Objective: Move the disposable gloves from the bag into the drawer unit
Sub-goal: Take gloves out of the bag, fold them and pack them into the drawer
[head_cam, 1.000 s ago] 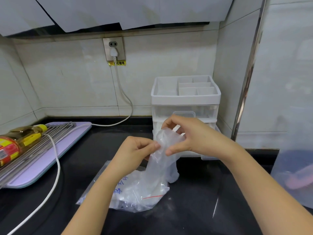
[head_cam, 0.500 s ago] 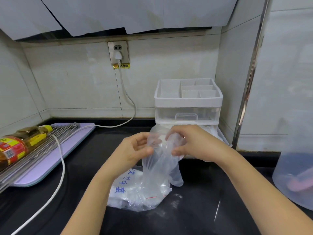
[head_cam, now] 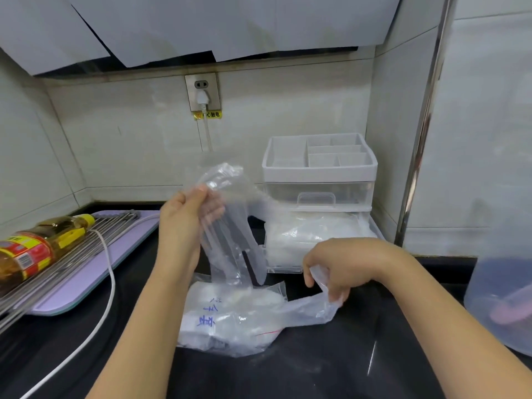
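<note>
A clear zip bag (head_cam: 230,321) with blue writing lies on the black counter, still holding folded clear gloves. My left hand (head_cam: 187,217) holds one clear disposable glove (head_cam: 233,226) raised above the bag, its fingers hanging down. My right hand (head_cam: 342,269) pinches the cuff of a second glove (head_cam: 311,309) that trails out of the bag's right side. Behind stands the white drawer unit (head_cam: 319,171); its lower drawer (head_cam: 316,240) is pulled out and holds a pile of clear gloves.
A purple tray (head_cam: 83,280) with a metal rack and an oil bottle (head_cam: 37,246) sits at left. A white cable (head_cam: 106,283) runs from the wall socket across the counter. A translucent container (head_cam: 501,300) stands at the right edge. Tiled walls close in behind.
My hands have parted: the left lifted one glove up and to the left, the right dropped toward the bag and took hold of another glove's cuff.
</note>
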